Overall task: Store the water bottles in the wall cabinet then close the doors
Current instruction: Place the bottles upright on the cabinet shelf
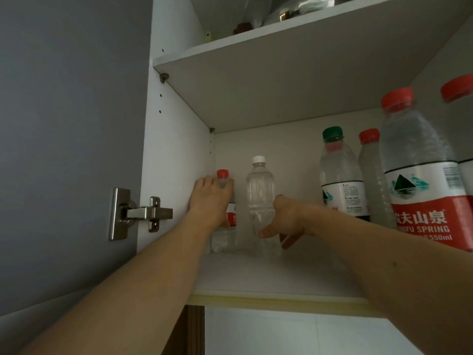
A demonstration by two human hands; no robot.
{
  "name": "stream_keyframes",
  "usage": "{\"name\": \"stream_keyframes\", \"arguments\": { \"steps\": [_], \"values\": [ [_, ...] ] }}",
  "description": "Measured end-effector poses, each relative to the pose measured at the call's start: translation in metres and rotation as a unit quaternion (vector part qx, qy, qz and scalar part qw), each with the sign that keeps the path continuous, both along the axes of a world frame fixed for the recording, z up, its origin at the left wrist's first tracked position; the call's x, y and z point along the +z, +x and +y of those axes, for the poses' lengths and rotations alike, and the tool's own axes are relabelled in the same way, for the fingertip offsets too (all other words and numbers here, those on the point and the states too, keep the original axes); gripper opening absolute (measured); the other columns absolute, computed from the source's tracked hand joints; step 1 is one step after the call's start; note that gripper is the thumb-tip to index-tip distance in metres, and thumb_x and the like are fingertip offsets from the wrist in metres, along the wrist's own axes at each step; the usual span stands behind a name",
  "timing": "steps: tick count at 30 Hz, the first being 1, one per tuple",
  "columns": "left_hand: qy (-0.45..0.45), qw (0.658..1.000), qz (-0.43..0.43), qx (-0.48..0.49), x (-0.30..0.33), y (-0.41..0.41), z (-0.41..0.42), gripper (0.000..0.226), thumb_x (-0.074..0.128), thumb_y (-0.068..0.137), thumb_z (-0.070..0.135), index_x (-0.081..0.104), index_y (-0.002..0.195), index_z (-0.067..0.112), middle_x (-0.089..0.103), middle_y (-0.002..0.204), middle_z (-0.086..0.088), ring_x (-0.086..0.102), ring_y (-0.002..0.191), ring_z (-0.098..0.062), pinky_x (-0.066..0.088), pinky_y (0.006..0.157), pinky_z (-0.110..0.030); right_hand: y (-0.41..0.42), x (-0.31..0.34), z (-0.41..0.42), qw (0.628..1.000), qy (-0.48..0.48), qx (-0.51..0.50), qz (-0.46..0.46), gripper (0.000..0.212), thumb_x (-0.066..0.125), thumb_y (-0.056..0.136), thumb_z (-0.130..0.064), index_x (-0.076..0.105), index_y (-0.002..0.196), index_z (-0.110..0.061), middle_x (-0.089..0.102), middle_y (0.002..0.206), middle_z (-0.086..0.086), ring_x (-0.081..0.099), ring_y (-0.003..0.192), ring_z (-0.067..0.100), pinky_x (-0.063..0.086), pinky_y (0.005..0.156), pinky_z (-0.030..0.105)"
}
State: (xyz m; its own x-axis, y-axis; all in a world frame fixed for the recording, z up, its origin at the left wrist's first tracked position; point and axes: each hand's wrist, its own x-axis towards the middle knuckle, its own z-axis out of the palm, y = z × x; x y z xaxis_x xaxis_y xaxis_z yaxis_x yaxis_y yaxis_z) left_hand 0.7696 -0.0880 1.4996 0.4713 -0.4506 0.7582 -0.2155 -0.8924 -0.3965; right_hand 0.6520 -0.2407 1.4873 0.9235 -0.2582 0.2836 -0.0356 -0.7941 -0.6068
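Both arms reach up into the open wall cabinet [179, 149], onto its lower shelf [256, 272]. Several water bottles already stand there. At the right side are a large red-capped bottle [419, 180] at the front edge, a green-capped bottle [340, 175] and a slimmer red-capped bottle [371, 175] behind it, and another red cap [458, 88] cut off by the frame. In the back left corner stands a small red-capped bottle [225, 201], with a white-capped clear bottle [261, 201] just beside it.

The storing appears far advanced. The door closing is judged still to come: the left door [64, 149] hangs open on its hinge [143, 213]. Whether more bottles wait outside the cabinet cannot be told.

The left hand [210, 201] has its grip wrapped round the shoulder of the small red-capped bottle, fingers curled over it next to the cabinet's left wall. The right hand [286, 216] meets the lower body of the white-capped bottle, thumb laid against it. Whether its fingers close round the bottle or merely steady it cannot be told. Both forearms are extended and raised.
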Motion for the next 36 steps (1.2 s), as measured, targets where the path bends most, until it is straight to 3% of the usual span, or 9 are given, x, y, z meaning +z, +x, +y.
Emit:
{"name": "stream_keyframes", "arguments": {
  "steps": [5, 11, 15, 19, 21, 25, 28, 30, 36],
  "values": [
    [-0.024, 1.000, 0.005, 0.006, -0.001, -0.001, 0.000, 0.103, 0.082, 0.077, 0.031, 0.020, 0.155, 0.004, 0.052, 0.141, -0.011, 0.045, 0.129, -0.028, 0.034, 0.109, -0.036, 0.009, -0.001, 0.013, 0.999, -0.023, -0.030, 0.011, 0.071, 0.080, 0.085, -0.023, 0.035, 0.138, -0.010, 0.055, 0.126, 0.018, 0.066, 0.104, 0.032, 0.062, 0.082, 0.044],
    [-0.057, 0.998, -0.002, -0.024, 0.000, 0.004, -0.002, 0.101, 0.083, 0.075, 0.034, 0.025, 0.153, 0.010, 0.056, 0.137, -0.008, 0.047, 0.127, -0.028, 0.033, 0.106, -0.037, 0.023, 0.015, 0.022, 0.998, -0.027, -0.028, 0.046, 0.059, 0.081, 0.084, -0.014, 0.049, 0.131, 0.001, 0.058, 0.115, 0.022, 0.069, 0.105, 0.040, 0.060, 0.085, 0.050],
    [-0.071, 0.996, -0.016, -0.050, 0.002, 0.008, -0.002, 0.090, 0.081, 0.076, 0.032, 0.030, 0.147, 0.014, 0.060, 0.133, -0.006, 0.050, 0.122, -0.029, 0.034, 0.102, -0.036, 0.040, 0.011, 0.020, 0.999, -0.005, -0.026, 0.033, 0.054, 0.082, 0.083, -0.010, 0.054, 0.127, 0.004, 0.060, 0.120, 0.026, 0.069, 0.099, 0.041, 0.060, 0.084, 0.052],
    [-0.065, 0.996, -0.028, -0.049, 0.002, 0.013, -0.004, 0.085, 0.081, 0.075, 0.032, 0.036, 0.145, 0.014, 0.060, 0.130, -0.005, 0.051, 0.119, -0.028, 0.036, 0.097, -0.036, 0.059, 0.003, 0.011, 1.000, 0.009, -0.023, 0.019, 0.029, 0.082, 0.084, -0.012, 0.055, 0.095, -0.005, 0.061, 0.099, 0.017, 0.069, 0.074, 0.032, 0.064, 0.067, 0.046],
    [-0.061, 0.996, -0.032, -0.049, 0.003, 0.015, -0.004, 0.079, 0.082, 0.075, 0.031, 0.041, 0.141, 0.015, 0.061, 0.129, -0.006, 0.052, 0.118, -0.027, 0.037, 0.097, -0.036, 0.064, 0.002, 0.009, 1.000, -0.002, -0.025, 0.015, 0.031, 0.082, 0.084, -0.015, 0.052, 0.087, -0.008, 0.060, 0.089, 0.015, 0.067, 0.063, 0.028, 0.062, 0.055, 0.042],
    [-0.048, 0.997, -0.058, -0.035, 0.002, 0.015, -0.004, 0.078, 0.081, 0.076, 0.034, 0.042, 0.141, 0.014, 0.056, 0.130, -0.009, 0.052, 0.120, -0.026, 0.038, 0.100, -0.034, 0.067, -0.001, 0.011, 0.998, -0.054, -0.039, -0.004, 0.049, 0.084, 0.082, -0.028, 0.046, 0.103, -0.007, 0.060, 0.089, 0.014, 0.068, 0.062, 0.028, 0.057, 0.040, 0.034],
    [-0.048, 0.997, -0.049, -0.042, 0.001, 0.013, -0.003, 0.084, 0.083, 0.073, 0.040, 0.041, 0.141, 0.014, 0.054, 0.133, -0.010, 0.050, 0.122, -0.027, 0.036, 0.102, -0.035, 0.064, -0.004, 0.014, 0.996, -0.070, -0.050, -0.009, 0.057, 0.084, 0.082, -0.034, 0.039, 0.108, -0.008, 0.058, 0.093, 0.015, 0.074, 0.075, 0.035, 0.062, 0.054, 0.044],
    [-0.048, 0.997, -0.047, -0.046, 0.000, 0.011, -0.003, 0.083, 0.083, 0.073, 0.041, 0.042, 0.141, 0.015, 0.054, 0.133, -0.010, 0.050, 0.122, -0.027, 0.036, 0.102, -0.035, 0.062, -0.006, 0.015, 0.996, -0.066, -0.052, -0.009, 0.057, 0.083, 0.083, -0.034, 0.039, 0.109, -0.009, 0.057, 0.093, 0.014, 0.073, 0.078, 0.036, 0.062, 0.053, 0.044],
    [-0.080, 0.992, -0.051, -0.079, -0.002, 0.014, -0.004, 0.076, 0.078, 0.078, 0.046, 0.044, 0.139, 0.015, 0.056, 0.129, -0.009, 0.051, 0.119, -0.026, 0.036, 0.100, -0.034, 0.056, -0.003, 0.017, 0.993, -0.104, -0.060, 0.010, 0.056, 0.084, 0.081, -0.037, 0.057, 0.118, -0.004, 0.065, 0.102, 0.015, 0.073, 0.084, 0.031, 0.064, 0.062, 0.046]
  ]
}}
